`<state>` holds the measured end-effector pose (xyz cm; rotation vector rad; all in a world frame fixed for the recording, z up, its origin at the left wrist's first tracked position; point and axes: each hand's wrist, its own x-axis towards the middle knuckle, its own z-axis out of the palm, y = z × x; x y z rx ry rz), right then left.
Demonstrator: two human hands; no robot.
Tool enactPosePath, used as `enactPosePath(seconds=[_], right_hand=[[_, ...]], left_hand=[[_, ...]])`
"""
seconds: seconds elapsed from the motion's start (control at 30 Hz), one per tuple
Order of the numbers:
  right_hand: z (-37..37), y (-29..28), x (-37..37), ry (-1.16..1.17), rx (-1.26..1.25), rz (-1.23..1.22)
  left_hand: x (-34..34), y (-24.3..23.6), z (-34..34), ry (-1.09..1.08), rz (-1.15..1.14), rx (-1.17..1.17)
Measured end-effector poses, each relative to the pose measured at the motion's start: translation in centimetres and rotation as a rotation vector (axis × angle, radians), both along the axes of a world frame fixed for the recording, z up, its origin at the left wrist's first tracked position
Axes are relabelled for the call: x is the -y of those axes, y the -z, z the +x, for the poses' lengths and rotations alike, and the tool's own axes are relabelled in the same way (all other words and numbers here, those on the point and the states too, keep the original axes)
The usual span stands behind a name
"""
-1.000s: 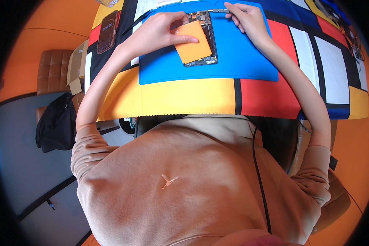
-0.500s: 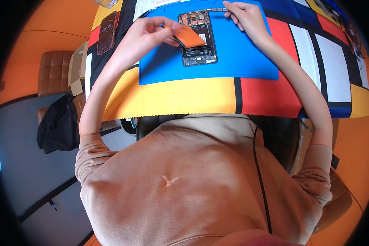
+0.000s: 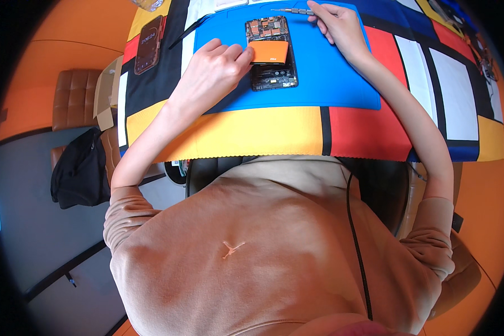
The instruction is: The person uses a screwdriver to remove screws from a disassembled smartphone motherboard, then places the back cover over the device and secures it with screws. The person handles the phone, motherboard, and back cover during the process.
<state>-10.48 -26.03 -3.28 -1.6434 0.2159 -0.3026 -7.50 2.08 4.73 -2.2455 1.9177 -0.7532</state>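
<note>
An opened smartphone [image 3: 274,83] lies on a blue mat [image 3: 333,78], its circuit board and black inside showing. My left hand [image 3: 221,68] is closed, knuckles up, on the left edge of a flat orange rectangular block [image 3: 270,52] with a dark side. The block covers the middle of the phone; whether it touches the phone is hard to tell. Beyond the phone to the right, my right hand [image 3: 339,28] pinches a thin silver screwdriver [image 3: 298,11]. Its shaft points left above the mat, apart from the phone.
Black tweezers [image 3: 191,30] lie beside the mat's far left corner. Another phone with a lit screen [image 3: 148,46] rests farther left on the color-block tablecloth [image 3: 235,131]. Cables [image 3: 485,64] lie at the far right. An open cardboard box [image 3: 107,92] stands left of the table.
My left hand has turned over and come nearer, bringing the orange block from a tilt to nearly level over the phone. The tweezers are uncovered. The screwdriver's shaft now shows past the phone.
</note>
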Motion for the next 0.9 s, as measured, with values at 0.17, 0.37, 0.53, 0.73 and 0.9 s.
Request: enactPosePath(seconds=[0.17,0.37,0.53,0.73,0.9], right_hand=[[0.0,0.0,-0.1,-0.045,0.065,-0.013],[-0.3,-0.4,-1.0,-0.154,0.186,-0.022],[-1.2,-2.0,-2.0,-0.193,0.306,-0.355],[-1.8,-3.6,-2.6,-0.233,0.333,-0.555],[-1.7,-3.4,-2.5,-0.261,0.319,-0.481]], left_hand=[[-0.1,0.4,-0.1,0.011,0.036,-0.014],[1.3,1.4,-0.9,-0.035,0.107,0.103],[1.8,1.6,-1.2,-0.04,0.118,0.126],[2.1,-0.3,0.6,-0.19,0.251,-0.15],[2.1,-0.6,2.9,-0.149,0.125,-0.039]])
